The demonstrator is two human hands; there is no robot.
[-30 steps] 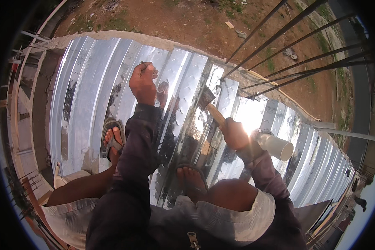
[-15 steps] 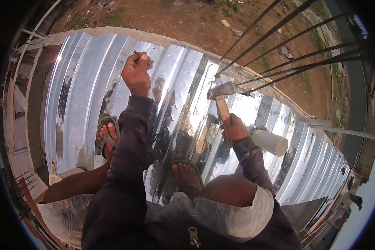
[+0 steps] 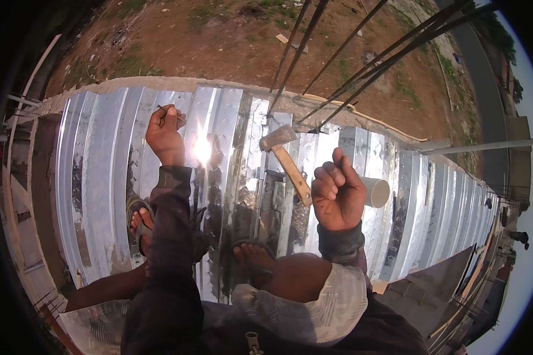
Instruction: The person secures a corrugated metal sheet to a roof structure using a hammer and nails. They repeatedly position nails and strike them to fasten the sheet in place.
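My left hand (image 3: 166,133) is extended ahead of me, fingers closed around a thin nail (image 3: 167,108) pinched near its top, with the knuckles just above the corrugated metal roofing sheet (image 3: 95,177). My right hand (image 3: 337,192) is raised nearer to me, fist wrapped around the wooden handle of a hammer (image 3: 287,157). The hammer's steel head sits up and to the left of that hand, between my two hands and clear of the sheet. A white pipe end (image 3: 378,192) lies just right of my right hand. My sandalled left foot (image 3: 139,225) rests on the sheet below my left hand; my right foot (image 3: 251,257) stands below the hammer. Several steel bars (image 3: 349,41) run beyond the roof edge, ahead of both hands.
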